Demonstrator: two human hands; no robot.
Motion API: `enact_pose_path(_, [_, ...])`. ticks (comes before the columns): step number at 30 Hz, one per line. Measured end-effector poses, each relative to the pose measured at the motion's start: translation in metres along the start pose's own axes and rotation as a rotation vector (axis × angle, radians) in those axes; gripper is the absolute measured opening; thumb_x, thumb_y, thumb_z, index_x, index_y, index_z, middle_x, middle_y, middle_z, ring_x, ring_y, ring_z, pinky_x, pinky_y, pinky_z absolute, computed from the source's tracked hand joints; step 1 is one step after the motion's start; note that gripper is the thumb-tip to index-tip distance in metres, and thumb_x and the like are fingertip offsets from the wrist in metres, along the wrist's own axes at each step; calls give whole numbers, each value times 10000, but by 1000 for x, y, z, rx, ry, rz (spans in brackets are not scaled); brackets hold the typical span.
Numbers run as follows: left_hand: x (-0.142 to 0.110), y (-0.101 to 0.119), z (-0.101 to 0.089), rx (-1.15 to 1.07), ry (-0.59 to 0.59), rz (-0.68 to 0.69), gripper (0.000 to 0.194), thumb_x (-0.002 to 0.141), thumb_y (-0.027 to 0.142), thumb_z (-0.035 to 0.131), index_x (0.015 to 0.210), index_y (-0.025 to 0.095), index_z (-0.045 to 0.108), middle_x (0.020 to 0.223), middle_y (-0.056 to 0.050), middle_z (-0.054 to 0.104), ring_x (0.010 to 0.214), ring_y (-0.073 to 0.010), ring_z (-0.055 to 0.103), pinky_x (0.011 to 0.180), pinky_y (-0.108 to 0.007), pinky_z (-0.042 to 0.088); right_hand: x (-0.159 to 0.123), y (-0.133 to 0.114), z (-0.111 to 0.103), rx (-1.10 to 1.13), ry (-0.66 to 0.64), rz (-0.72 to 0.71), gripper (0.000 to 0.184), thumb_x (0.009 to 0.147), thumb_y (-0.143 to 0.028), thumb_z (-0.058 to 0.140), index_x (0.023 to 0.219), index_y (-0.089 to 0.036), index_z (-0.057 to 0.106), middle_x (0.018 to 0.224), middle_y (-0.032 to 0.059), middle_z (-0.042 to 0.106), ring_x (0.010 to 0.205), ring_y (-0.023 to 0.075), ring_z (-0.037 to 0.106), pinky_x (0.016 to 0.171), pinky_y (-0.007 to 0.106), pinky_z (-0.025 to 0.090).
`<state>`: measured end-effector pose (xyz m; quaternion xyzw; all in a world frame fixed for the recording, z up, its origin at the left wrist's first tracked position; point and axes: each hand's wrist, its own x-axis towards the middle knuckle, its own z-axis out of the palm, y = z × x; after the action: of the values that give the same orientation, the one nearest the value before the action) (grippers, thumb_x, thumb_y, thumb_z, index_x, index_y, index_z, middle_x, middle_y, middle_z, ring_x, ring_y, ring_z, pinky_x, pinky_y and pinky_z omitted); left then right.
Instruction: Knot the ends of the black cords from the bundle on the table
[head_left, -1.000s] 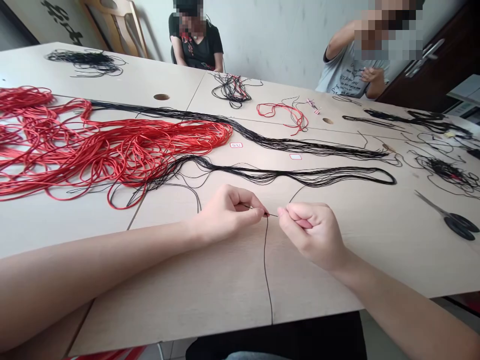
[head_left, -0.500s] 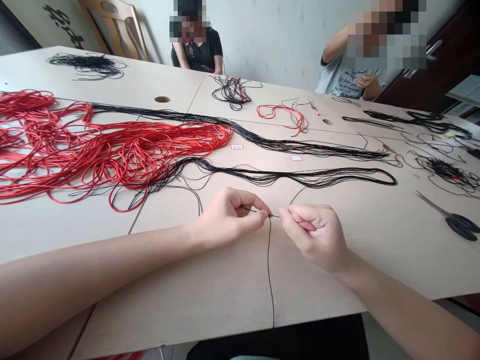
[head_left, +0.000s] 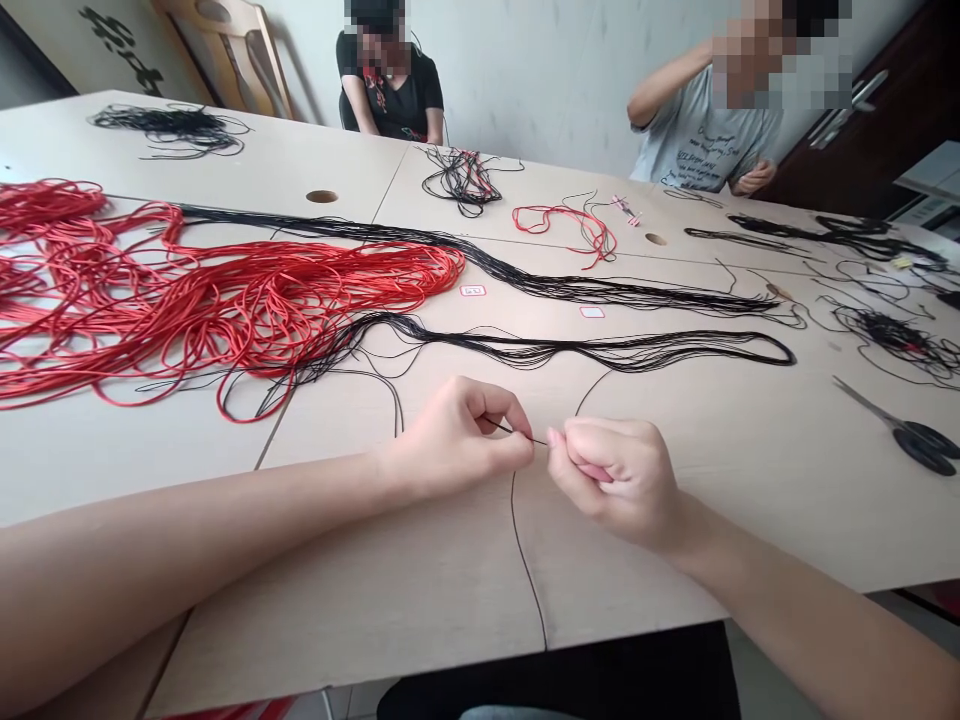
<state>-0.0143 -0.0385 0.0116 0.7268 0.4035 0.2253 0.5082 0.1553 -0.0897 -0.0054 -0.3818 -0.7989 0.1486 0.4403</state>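
Observation:
Near the front of the table, my left hand [head_left: 469, 435] pinches a thin black cord [head_left: 527, 560] between thumb and forefinger. My right hand [head_left: 619, 475] is closed on the cord just to the right, its fingertips a short way from the left ones. A short stretch of cord runs between the two hands. One tail hangs below my left fingers to the table's front edge; another curves up behind my right hand towards a black cord bundle [head_left: 555, 347]. Any knot is hidden by the fingertips.
A large heap of red cord [head_left: 247, 300] spreads over the left. A second black bundle [head_left: 600, 293] lies behind. Black scissors [head_left: 919, 440] rest at the right, near a tangled black cord pile [head_left: 892, 335]. Two people [head_left: 397, 95] sit across the table.
My right hand has shifted slightly left and down, closer to my left hand. The hanging tail has moved left at its top. Across the table, the right-hand person's lower hand has shifted.

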Motion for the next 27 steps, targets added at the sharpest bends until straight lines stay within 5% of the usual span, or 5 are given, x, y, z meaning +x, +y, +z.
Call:
enact_pose_path(7, [3,-1,-2,14,30,32,105,619,173,517,576,121,598,455,62,404,433,-37,291,385,-161,209,4,6,-5,-87,9,-41,401,778,-25,478,631,-190,143,565,-49,178,492,61,160,440,234,153])
enact_pose_path(13, [5,-4,-4,-44,-34,37,126,679,177,493,641,123,601,575,17,534,525,-73,428,484,-197,330,8,9,-4,-79,41,124,444,779,-68,503,589,-189,121,531,-61,123,472,53,132,430,237,142])
enact_pose_path(19, [5,-2,-4,-146,-53,53,152,738,200,481,683,118,596,688,-22,605,631,-102,500,602,-234,391,5,3,-1,-17,91,126,442,764,-35,494,586,-189,120,527,-63,130,469,48,128,424,232,139])
enact_pose_path(27, [4,0,-2,-3,-48,91,111,669,138,471,601,131,558,509,52,436,480,-51,360,441,-176,281,5,-1,-3,-3,25,14,415,741,8,463,619,-190,119,548,-54,155,487,56,144,429,231,146])
